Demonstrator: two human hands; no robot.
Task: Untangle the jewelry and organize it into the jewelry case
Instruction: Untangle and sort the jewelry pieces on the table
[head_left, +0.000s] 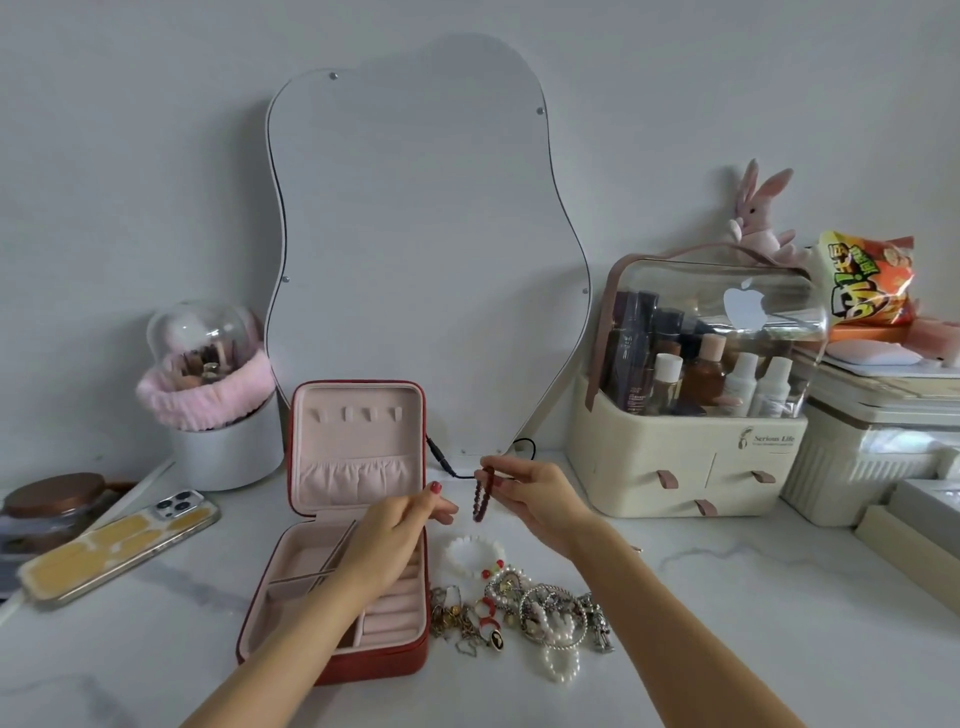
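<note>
Head view. Dark red beaded bracelet (480, 494) hangs as a narrow loop at centre frame, above the table, just right of the jewelry case (343, 525). Right hand (535, 501) pinches its top between thumb and fingertips. Left hand (397, 525) sits over the case's right edge, fingers loosely curled, tips just beside the bracelet's lower end; cannot tell whether they touch it or hold anything.

Tangled jewelry pile (519, 613) lies on the table below the hands, lower centre: silver chains and charms, pearl strands, gold pieces, small red beads. White bead bracelet (475, 556) with red accents rests at the pile's upper edge.

Case is red outside, pink inside, lid upright. Lid shows four small tabs and a gathered pocket. Base has divided compartments at left and ring rolls at right; no jewelry visible in the parts not covered by the left arm.

Clear-domed cosmetics organizer (696, 395), right of centre, holds bottles; cream drawers beneath. A pink plush rabbit (761, 218) sits on top. White brush holder (218, 405) with pink band at left. Phone (119, 545) in yellow case at far left.

Surface is white marble-patterned table (727, 597). Wavy-edged mirror (415, 249) leans on a pale wall.
</note>
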